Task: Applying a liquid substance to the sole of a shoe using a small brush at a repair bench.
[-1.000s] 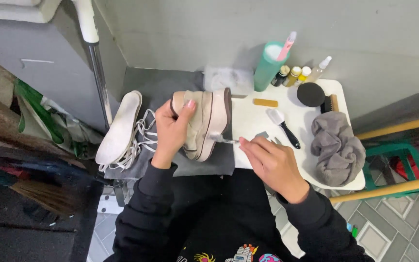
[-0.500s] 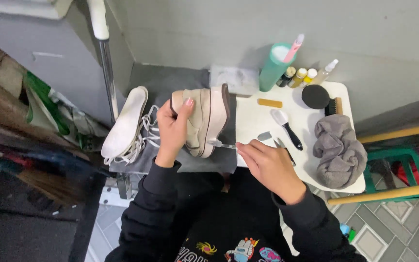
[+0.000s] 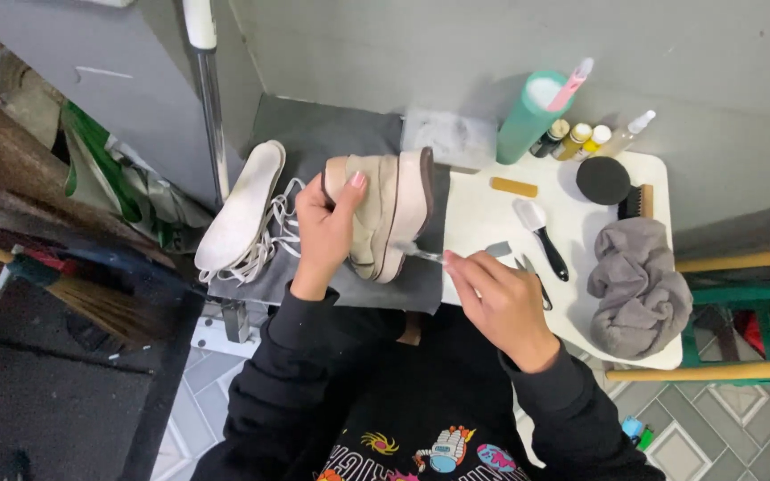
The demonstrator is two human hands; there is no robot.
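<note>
Left hand (image 3: 327,236) wrapped around beige shoe (image 3: 383,214), thumb over the heel end, shoe held on its side above grey mat (image 3: 314,142), sole edge facing right. Right hand (image 3: 496,303) pinched shut on thin metal pick (image 3: 421,254), tip touching the sole rim near the lower end. Judgement for doing this well: keep shoe clamped firm in left hand, work tip along the groove at a shallow angle, short light strokes away from the holding fingers, no digging into the rubber, rotate shoe rather than twisting wrist. Count: one shoe in hand, one white insole (image 3: 242,205) lying left on mat, one tangle of white laces (image 3: 278,232) beside it. On white tabletop (image 3: 483,218): one teal cup (image 3: 528,116) with pink toothbrush (image 3: 574,82) in it, four small bottles (image 3: 581,138) behind as far as can be told, one round black tin (image 3: 602,180), one wooden brush (image 3: 636,201) just beside tin, one white-headed black-handled brush (image 3: 541,236), one tan block (image 3: 513,186), one grey cloth (image 3: 639,285) bunched at right edge. One broom (image 3: 73,298) at far left on floor
</note>
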